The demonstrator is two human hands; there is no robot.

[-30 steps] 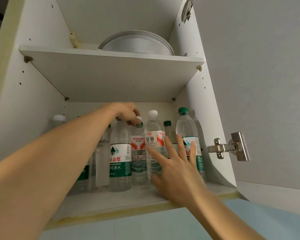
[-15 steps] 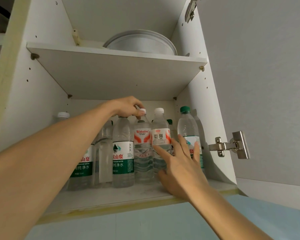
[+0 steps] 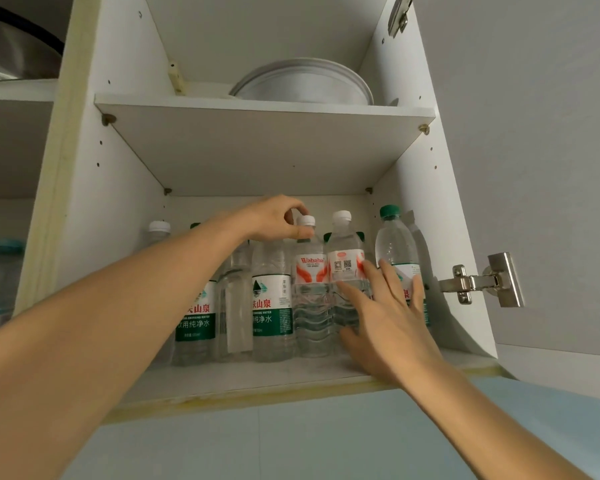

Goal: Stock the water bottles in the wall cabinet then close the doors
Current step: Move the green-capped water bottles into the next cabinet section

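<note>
On the lower shelf, upright bottles (caps up): left hand pinches one's cap, right hand spread.

The left forearm hides most of two clear plastic bottles at the left end of the white cabinet's lower shelf. Green caps of the bottles behind barely show. The open grey door is cut by the right edge.

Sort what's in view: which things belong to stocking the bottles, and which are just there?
Job: left hand pinching the cap of a red-label bottle; right hand, fingers straight, against the second red-label bottle; green-label bottles; lower shelf; door hinge.

Bystanders: white dish on the upper shelf; dark pan at left.
</note>
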